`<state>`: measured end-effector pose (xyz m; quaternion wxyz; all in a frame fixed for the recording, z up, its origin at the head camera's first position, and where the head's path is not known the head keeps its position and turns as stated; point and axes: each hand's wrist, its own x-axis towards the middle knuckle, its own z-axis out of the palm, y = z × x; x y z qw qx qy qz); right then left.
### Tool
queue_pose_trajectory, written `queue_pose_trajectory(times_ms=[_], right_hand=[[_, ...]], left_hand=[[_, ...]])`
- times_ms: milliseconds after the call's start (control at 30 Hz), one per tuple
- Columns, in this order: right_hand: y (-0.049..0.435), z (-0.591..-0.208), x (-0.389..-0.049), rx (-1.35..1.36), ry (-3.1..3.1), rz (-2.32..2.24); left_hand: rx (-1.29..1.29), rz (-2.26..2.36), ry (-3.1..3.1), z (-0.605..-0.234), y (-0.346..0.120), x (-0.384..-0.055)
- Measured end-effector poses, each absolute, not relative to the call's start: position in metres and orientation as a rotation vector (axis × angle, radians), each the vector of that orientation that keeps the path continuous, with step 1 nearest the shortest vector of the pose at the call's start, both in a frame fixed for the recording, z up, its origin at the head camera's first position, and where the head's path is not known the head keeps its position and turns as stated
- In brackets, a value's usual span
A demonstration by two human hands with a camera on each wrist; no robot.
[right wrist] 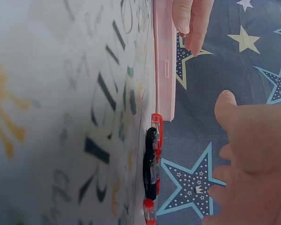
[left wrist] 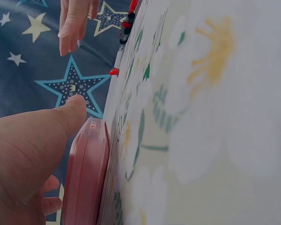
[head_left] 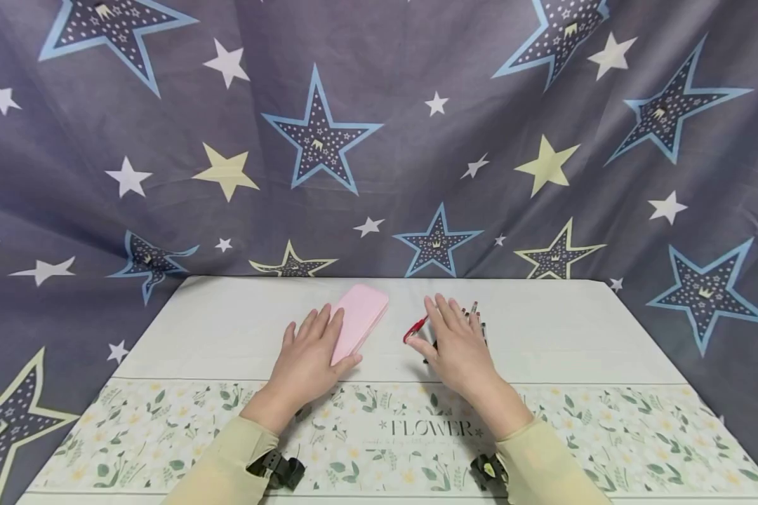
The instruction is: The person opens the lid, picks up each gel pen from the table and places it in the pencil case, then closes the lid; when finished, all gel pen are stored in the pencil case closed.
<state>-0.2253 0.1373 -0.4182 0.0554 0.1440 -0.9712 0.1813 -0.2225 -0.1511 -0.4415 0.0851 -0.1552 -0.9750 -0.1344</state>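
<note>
My left hand (head_left: 311, 356) is at the left side of a long pink case (head_left: 365, 314) with rounded corners, overlapping its edge with straight fingers. In the left wrist view the case (left wrist: 86, 173) lies flat below the thumb. My right hand (head_left: 460, 351) hovers with spread, relaxed fingers over several pens, hiding most of them. A red-capped pen (head_left: 415, 328) pokes out left of that hand, and other pen ends (head_left: 483, 330) show at its right. From the right wrist, a black pen (right wrist: 150, 171) lies among red-capped ones, below the hand and apart from it.
The white table (head_left: 215, 315) bears a floral strip (head_left: 366, 463) with the word FLOWER along its front. Behind the table's back edge hangs a dark grey curtain (head_left: 379, 56) with star patterns, which also runs down both sides. Black wrist straps (head_left: 278, 470) sit over the sleeves.
</note>
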Motion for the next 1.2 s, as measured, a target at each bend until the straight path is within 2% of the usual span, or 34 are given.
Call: queue_pose_trajectory(times_ms=[1200], right_hand=[[0.130, -0.431, -0.228, 0.703, -2.940, 0.735]], left_hand=[[-0.585, -0.495, -2.884, -0.451, -0.153, -0.225]])
